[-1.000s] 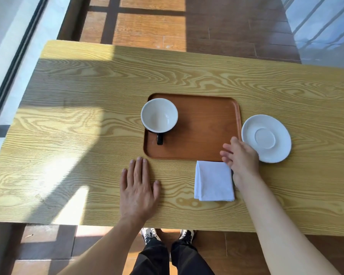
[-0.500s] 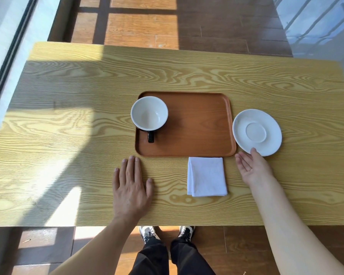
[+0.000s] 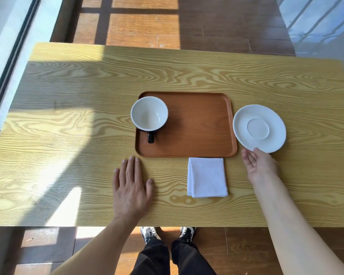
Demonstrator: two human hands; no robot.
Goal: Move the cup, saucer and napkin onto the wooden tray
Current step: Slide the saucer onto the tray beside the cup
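Observation:
A cup (image 3: 149,114), black outside and white inside, stands on the left part of the brown wooden tray (image 3: 199,128), its handle toward me. A white saucer (image 3: 259,128) lies on the table just right of the tray. A folded white napkin (image 3: 207,177) lies on the table below the tray's near right corner. My right hand (image 3: 259,165) is open, palm turned left and up, its fingertips touching the saucer's near rim. My left hand (image 3: 130,187) lies flat on the table, fingers together, just below the tray's near left corner.
The light wooden table (image 3: 68,135) has its near edge just above my legs and shoes. Tiled floor lies beyond the far edge. A window frame runs along the left, and a railing shows at the top right.
My right hand has moved from above the napkin's right edge to the right, and now sits at the saucer's near rim with the palm turned up. The left hand stays flat.

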